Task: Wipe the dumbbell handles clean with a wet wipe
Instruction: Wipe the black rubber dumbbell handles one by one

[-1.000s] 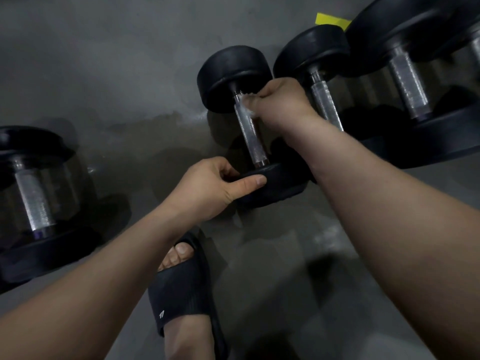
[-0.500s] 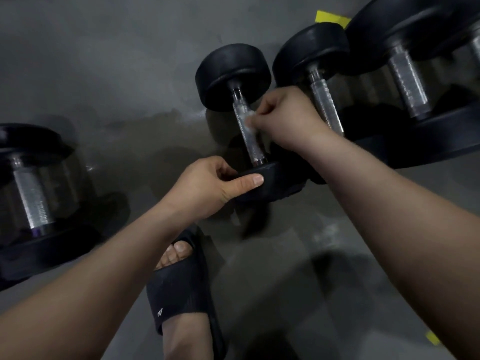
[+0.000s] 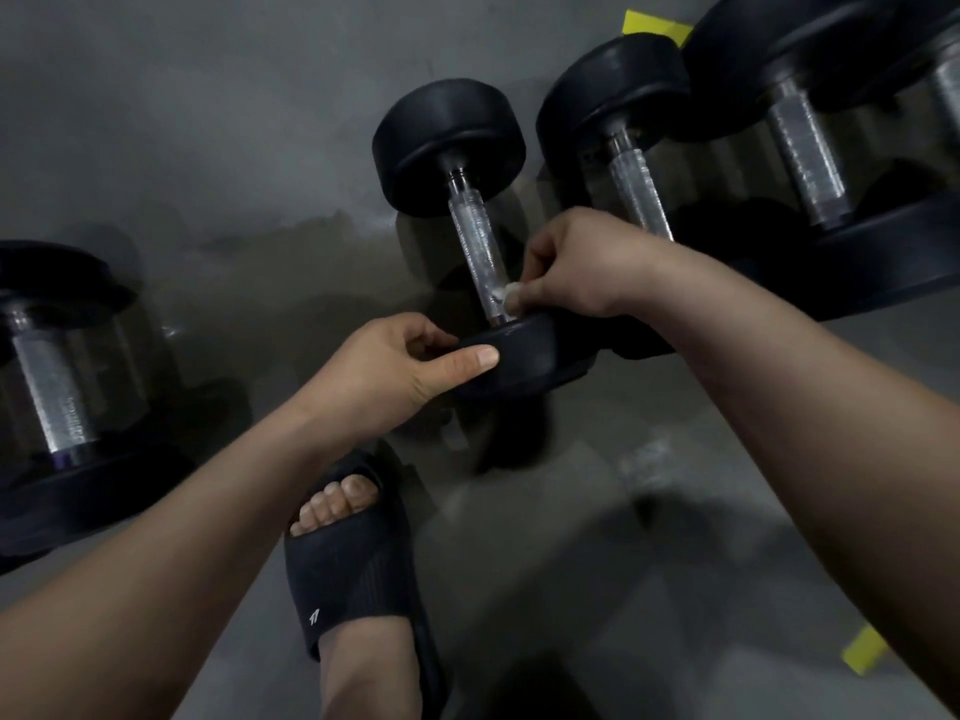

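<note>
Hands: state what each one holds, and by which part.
The left hand grips the dumbbell by the rim of its near weight head. The right hand pinches a wet wipe against the handle's near end.

We are reading no words or numbers anywhere here. The only mark we are making out is a small white logo (image 3: 314, 615) on the side of the black slide sandal (image 3: 358, 558), which is sitting just below the left hand (image 3: 384, 371). It is showing as two short slanted strokes, and we are not recognising a brand from it. Far to the left of that hand, the handle (image 3: 52, 402) of another dumbbell (image 3: 78, 491) is showing faint marks, too blurred for us to read.
</note>
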### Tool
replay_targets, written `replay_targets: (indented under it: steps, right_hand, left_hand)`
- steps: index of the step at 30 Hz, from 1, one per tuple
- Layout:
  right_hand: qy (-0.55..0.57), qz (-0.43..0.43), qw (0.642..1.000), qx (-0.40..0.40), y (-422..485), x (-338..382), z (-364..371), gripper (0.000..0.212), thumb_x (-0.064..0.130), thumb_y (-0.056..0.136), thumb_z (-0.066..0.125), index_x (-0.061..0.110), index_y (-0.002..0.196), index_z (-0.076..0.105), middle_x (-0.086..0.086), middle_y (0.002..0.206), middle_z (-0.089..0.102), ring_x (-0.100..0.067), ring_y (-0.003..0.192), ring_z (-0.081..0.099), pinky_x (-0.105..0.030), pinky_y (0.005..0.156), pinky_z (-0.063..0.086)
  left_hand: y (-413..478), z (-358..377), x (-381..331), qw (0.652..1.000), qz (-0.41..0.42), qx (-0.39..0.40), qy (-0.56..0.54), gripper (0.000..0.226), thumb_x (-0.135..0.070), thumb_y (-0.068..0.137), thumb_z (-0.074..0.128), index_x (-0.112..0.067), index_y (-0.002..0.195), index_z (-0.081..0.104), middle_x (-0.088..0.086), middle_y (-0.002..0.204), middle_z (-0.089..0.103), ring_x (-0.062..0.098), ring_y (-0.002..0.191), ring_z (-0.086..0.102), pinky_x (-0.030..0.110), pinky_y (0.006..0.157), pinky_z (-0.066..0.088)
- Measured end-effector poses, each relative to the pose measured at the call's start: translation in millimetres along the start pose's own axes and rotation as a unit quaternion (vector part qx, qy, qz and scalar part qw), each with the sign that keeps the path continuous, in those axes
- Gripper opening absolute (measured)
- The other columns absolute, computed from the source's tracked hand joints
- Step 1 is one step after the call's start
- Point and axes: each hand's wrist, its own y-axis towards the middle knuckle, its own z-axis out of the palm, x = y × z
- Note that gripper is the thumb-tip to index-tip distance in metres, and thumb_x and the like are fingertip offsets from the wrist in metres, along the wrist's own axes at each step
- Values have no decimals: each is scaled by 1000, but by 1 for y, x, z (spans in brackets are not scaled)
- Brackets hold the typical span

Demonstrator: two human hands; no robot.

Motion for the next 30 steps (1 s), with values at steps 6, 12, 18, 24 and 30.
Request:
replay_targets:
  steps: [6,12,18,24,30]
  right_hand:
    - [65,-17,997,-46,8,13,7,27,39,76,85,16,76,70,2,66,65,-10,56,54,-21,49,39]
    - [53,-27,998,-28,9,16,12,29,37,74,87,16,72,67,8,58,60,-6,52,51,-18,45,37]
    - [85,-30,995,-31,12,12,24,29,39,77,85,17,70,66,9,57,57,-1,48,47,-13,40,33]
    - [130,-30,988,-73,19,15,33,30,38,75,86,17,69,66,7,61,62,-5,54,52,-21,53,41]
    - [-1,-38,997,61,8,17,16,30,41,76,85,17,74,67,5,64,60,-7,57,49,-22,51,38]
  left_hand:
    - [-5,-8,-3,1000,-2,-3,18,51,-73,73,69,-25,90,73,-6,80,75,8,75,69,31,73,54]
    - [-9,-4,-3,998,-12,-30,57,73,-90,57,54,-25,87,69,-10,75,71,1,66,64,23,60,45]
    - [-9,-7,0,996,-17,-24,82,77,-91,59,48,-24,90,69,-8,81,72,6,76,67,30,67,53]
    - [-10,-11,7,999,-22,-11,31,73,-87,59,55,-23,90,71,-8,81,74,5,75,69,29,70,53]
    - [-9,-13,10,1000,-17,1,22,70,-85,62,57,-23,92,72,-8,81,75,2,73,69,26,68,51]
